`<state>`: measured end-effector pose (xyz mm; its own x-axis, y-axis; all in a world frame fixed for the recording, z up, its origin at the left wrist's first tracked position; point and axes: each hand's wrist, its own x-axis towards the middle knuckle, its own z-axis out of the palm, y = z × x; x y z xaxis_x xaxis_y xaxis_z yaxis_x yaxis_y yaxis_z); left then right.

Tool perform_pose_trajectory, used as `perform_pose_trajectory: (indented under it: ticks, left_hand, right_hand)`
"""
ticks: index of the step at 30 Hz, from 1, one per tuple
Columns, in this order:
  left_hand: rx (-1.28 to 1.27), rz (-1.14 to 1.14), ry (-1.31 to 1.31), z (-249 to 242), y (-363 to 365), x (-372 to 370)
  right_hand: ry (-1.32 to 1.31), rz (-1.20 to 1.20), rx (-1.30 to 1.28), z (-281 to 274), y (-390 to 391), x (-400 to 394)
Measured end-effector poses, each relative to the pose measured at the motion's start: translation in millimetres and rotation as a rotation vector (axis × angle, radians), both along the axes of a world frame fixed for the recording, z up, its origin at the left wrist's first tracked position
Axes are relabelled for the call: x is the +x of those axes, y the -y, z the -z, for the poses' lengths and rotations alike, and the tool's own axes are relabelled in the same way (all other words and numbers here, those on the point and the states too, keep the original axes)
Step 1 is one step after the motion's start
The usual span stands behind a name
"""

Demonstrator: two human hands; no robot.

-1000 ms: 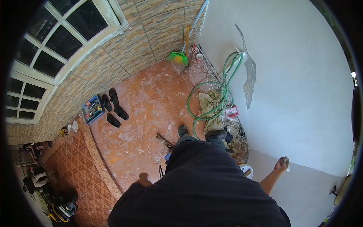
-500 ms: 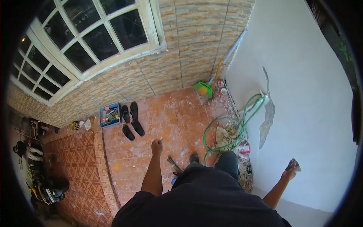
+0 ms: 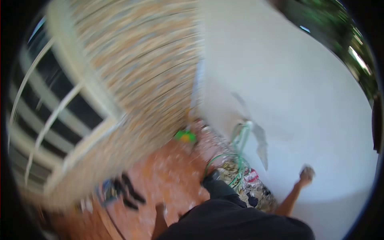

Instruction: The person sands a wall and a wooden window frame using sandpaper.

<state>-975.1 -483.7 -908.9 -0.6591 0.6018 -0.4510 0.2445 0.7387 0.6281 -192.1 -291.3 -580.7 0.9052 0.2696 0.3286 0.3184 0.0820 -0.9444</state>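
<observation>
My right hand (image 3: pixel 305 180) is raised beside the white wall (image 3: pixel 280 100), closed around a putty knife (image 3: pixel 309 172) whose blade is smeared by motion. Low in the view, my left hand (image 3: pixel 160 209) hangs over the tiled floor with its fingers curled in; I cannot tell what, if anything, is in them. On the wall near my right hand runs a jagged grey patch (image 3: pixel 261 142). A green hose (image 3: pixel 239 150) hangs against the wall and loops down to the floor, close to my leg (image 3: pixel 222 189).
Debris and crumpled sacking (image 3: pixel 230 170) line the wall's foot. In the corner stands a broom with a green head (image 3: pixel 185 137). Dark sandals (image 3: pixel 130 192) lie on the left beside a blue crate (image 3: pixel 109 190). A stone-patterned wall (image 3: pixel 148 72) holds a white-framed window (image 3: pixel 86 72).
The view has swung right and blurred, so the window and sandals sit lower and further left. One leg has stepped forward toward the hose. My right hand still holds the putty knife.
</observation>
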Motion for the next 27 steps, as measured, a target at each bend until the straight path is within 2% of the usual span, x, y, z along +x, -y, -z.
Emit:
perform_pose_trajectory:
  ticks: [1,2,3,4,5,9,11,13,14,15,16,17,18,20,23,24,25,26,27]
  left_hand:
    - [-0.046,0.099,-0.048,-15,-29,-2]
    - [-0.075,0.157,-0.074,-27,-67,-2]
    - [-0.087,0.189,-0.082,-41,-106,-3]
    - [-0.096,0.208,-0.078,-55,-146,2]
    - [-0.094,0.222,-0.069,-68,-181,5]
    - [-0.037,0.253,-0.027,-121,-316,11]
    - [0.001,0.253,-0.003,-147,-373,14]
    - [0.047,0.249,0.016,-175,-424,21]
    - [0.072,0.245,0.027,-187,-447,24]
    - [0.098,0.239,0.037,-201,-469,29]
    - [0.127,0.233,0.049,-216,-492,34]
    - [0.153,0.233,0.066,-228,-512,39]
    - [0.191,0.234,0.082,-243,-533,46]
    - [0.275,0.246,0.118,-274,-575,65]
    - [0.510,0.334,0.226,-344,-655,119]
    - [0.662,0.621,0.185,-364,-685,135]
    - [0.781,0.616,0.277,-402,-704,174]
    - [0.922,0.660,0.329,-411,-748,189]
    - [1.050,0.742,0.246,-448,-767,216]
  right_hand:
    - [0.076,-0.023,0.082,2,-11,-2]
    - [0.025,0.123,-0.020,-29,-28,-29]
    - [0.193,0.208,-0.064,-38,-45,-31]
    - [0.233,0.341,-0.077,-39,-63,-28]
    - [0.250,0.367,0.067,-65,-79,-40]
    - [0.328,0.626,0.069,-152,-116,-25]
    - [0.592,0.850,0.073,-203,-123,6]
    - [0.880,1.056,0.251,-269,-134,38]
    - [0.848,1.064,0.285,-300,-142,42]
    - [0.957,1.071,0.342,-325,-152,60]
    - [0.787,0.972,0.299,-349,-167,55]
    - [0.793,0.835,0.328,-354,-187,76]
    - [0.926,0.967,0.121,-358,-211,90]
    - [0.775,0.920,0.182,-365,-244,68]
    - [0.784,0.873,0.072,-352,-269,41]
    - [0.790,0.827,0.092,-345,-276,27]
    - [0.798,0.781,0.112,-341,-277,20]
    - [0.799,0.800,0.100,-341,-266,21]
    - [0.764,0.688,0.152,-343,-253,23]
